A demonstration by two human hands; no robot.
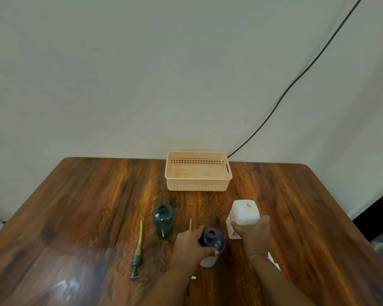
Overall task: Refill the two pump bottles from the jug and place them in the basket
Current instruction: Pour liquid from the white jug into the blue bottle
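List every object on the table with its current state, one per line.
Basket: upright, empty.
Green bottle: upright, pump off, neck open.
Purple bottle: neck open, held by left hand.
Jug: upright, gripped by right hand.
Pump: detached, lying flat.

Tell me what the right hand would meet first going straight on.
The right hand grips the jug; pushed straight on, both would probably reach the near wall of the basket first, though depth is unclear.
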